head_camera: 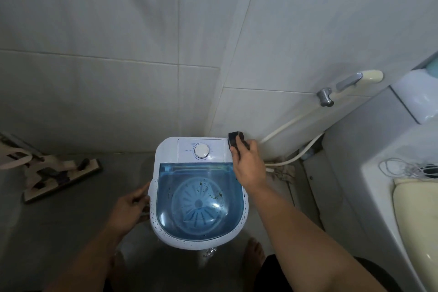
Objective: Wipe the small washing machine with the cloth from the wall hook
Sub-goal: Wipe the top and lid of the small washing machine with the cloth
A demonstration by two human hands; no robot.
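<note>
The small washing machine (199,193) stood on the grey bathroom floor (59,227) close to the tiled wall (118,31), seen from above. Its white body carried a translucent blue lid (201,199), shut, through which the ribbed pulsator (198,202) showed, with dark specks scattered on it. Beyond the lid, on the far panel, sat a round white dial (201,151). Water droplets dotted the white rim on the left and near sides.

The right hand (247,163) reached over the machine's far right corner and was clenched around a dark cloth (235,140), whose folded end stuck out past the fingers toward the wall. The cloth lay at that corner, just right of the dial panel (whether it actually pressed on the plastic could not be told). The left hand (129,208) gripped the machine's left side, fingers curled against the rim.

A bare foot (254,252) showed near the machine's front, on wet floor.

To the left, well apart from the machine, a flat mop head (62,179) lay on the floor with a pale strap (16,160) beside it. To the right, a cream bidet sprayer (358,79) hung on the wall, its hose (284,125) trailing down to the floor behind the machine. Farther right stood a toilet (412,211) with a cream seat, and a coil of thin white cord (398,168) rested on its far end.
</note>
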